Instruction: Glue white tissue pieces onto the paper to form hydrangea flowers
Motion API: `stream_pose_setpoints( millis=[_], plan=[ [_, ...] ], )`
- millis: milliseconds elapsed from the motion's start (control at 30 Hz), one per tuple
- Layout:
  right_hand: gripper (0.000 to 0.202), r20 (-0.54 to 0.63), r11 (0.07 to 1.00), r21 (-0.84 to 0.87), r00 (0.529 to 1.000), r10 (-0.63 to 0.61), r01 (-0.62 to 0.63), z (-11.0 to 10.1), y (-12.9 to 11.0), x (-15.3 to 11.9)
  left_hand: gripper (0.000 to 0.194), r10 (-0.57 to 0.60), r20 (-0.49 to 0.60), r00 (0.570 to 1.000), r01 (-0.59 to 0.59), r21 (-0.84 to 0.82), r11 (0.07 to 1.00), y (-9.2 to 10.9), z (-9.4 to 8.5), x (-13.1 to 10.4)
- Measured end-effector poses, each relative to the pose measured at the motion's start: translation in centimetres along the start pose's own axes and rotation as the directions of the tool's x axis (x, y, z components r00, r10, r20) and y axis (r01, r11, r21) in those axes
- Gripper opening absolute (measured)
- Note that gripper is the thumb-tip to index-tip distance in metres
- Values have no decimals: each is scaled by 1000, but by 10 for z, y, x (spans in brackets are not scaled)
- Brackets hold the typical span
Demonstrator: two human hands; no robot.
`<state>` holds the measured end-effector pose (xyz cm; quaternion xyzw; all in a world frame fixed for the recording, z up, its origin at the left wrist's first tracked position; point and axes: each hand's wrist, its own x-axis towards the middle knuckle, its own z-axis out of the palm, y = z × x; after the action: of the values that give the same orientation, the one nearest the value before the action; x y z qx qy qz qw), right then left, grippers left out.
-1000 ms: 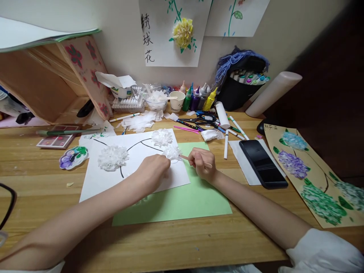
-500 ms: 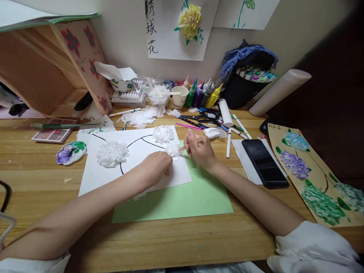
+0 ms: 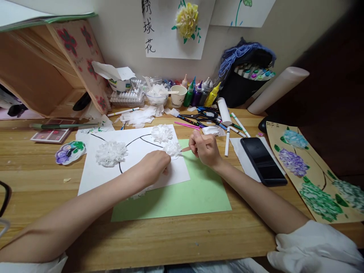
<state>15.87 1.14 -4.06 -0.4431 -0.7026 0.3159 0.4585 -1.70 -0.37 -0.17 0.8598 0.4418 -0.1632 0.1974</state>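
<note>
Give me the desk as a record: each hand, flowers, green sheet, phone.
Left hand: over the white sheet, fingers curled, grip unclear
Right hand: holds a thin stick, tip at a white flower
White flowers: three in plain view on the white sheet
Green sheet: partly under the white sheet
Phone: right of the green sheet, on white paper

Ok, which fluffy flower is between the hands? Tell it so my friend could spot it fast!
On the brown wooden table, find the white paper sheet overlapping a light green paper sheet. Near its right edge, a ruffled white paper flower sits in front of another ruffled flower. It's the only flower the thin light-brown stick in the right hand points at.
</note>
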Motion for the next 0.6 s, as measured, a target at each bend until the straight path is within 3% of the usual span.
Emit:
stream_pose_setpoints(
  millis=[600],
  plan=[
    [58, -29, 996, 9, 996, 90, -89, 16, 2, 12, 17, 22, -13, 1000, -22, -41, 999, -2, 1, 1]
  ],
)
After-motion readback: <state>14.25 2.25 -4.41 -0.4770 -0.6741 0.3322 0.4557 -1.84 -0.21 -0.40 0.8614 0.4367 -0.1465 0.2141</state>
